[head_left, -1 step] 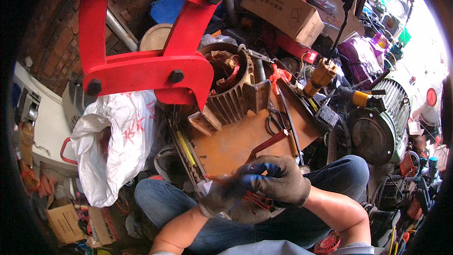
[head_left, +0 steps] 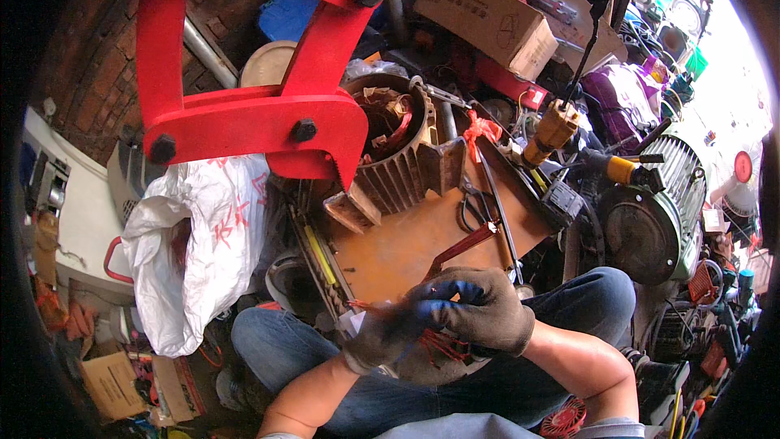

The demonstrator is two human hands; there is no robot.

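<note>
Both my hands, in dark gloves with blue fingers, are close together above my lap. My right hand point(head_left: 491, 309) is closed, fingers curled, round a bundle of reddish copper wire point(head_left: 463, 250). One end of the bundle sticks out up and to the right, with a white tie at its tip; loose red strands hang below the gloves. My left hand point(head_left: 380, 340) meets it from the left, closed on the same bundle; its fingers are partly smeared and hidden. Beyond them, a finned motor housing point(head_left: 398, 187) with copper windings inside stands on an orange-brown board point(head_left: 390, 252).
A big red steel linkage point(head_left: 252, 132) hangs over the far left. Black-handled scissors point(head_left: 473, 210) and a long thin rod point(head_left: 500, 219) lie on the board. Left stands a white sack point(head_left: 195, 260); right, a green-grey motor point(head_left: 670, 203). A cardboard box point(head_left: 479, 20) sits at the back.
</note>
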